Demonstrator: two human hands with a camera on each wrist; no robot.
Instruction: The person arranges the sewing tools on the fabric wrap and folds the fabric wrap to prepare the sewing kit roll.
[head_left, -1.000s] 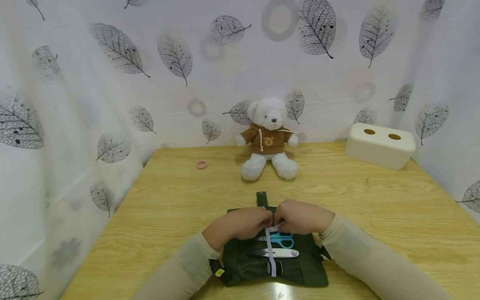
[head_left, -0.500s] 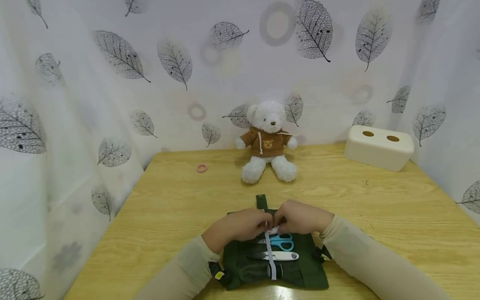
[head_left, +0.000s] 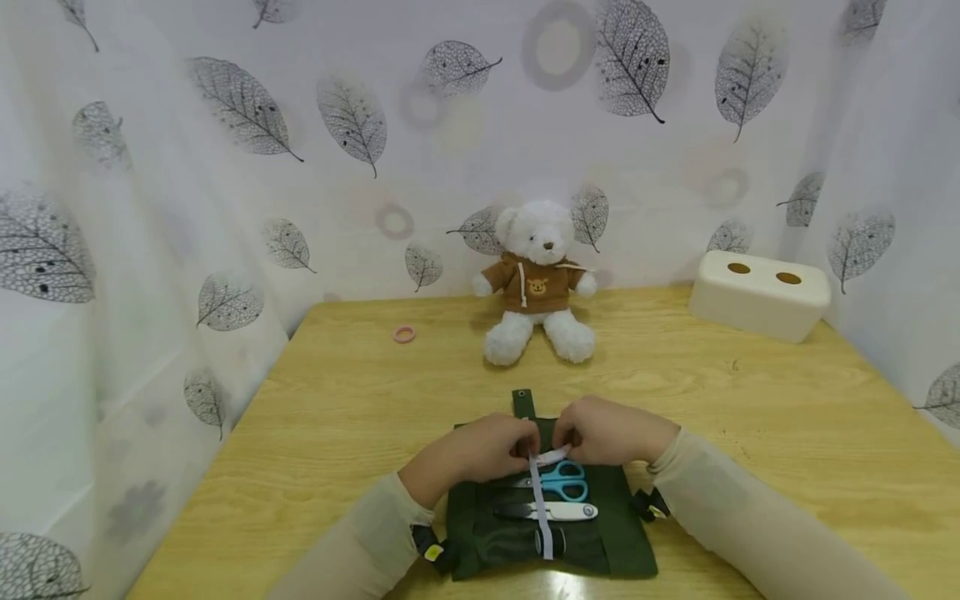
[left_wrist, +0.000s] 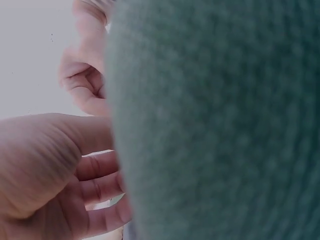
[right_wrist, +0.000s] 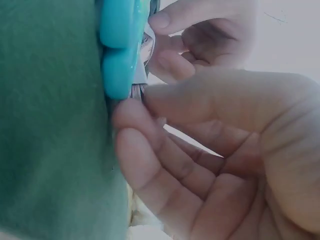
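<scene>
A dark green cloth tool roll lies spread on the table. Under its white elastic strap sit scissors with blue handles, a white-handled cutter and a black thread spool. Above the scissors, my right hand pinches the end of a small, flat white piece of unclear kind. My left hand pinches the strap near its upper end. The left wrist view is mostly blocked by green cloth, which hides the left fingertips. In the right wrist view, thumb and fingertips meet beside the scissors handles.
A white teddy bear in a brown hoodie sits at the back of the wooden table. A pink ring lies left of it, and a cream box with two holes stands back right. A leaf-print curtain hangs behind.
My right hand has shifted slightly right, away from the left hand. More of the white piece shows between them. The left hand has drawn back slightly left; the tool roll's contents look the same.
</scene>
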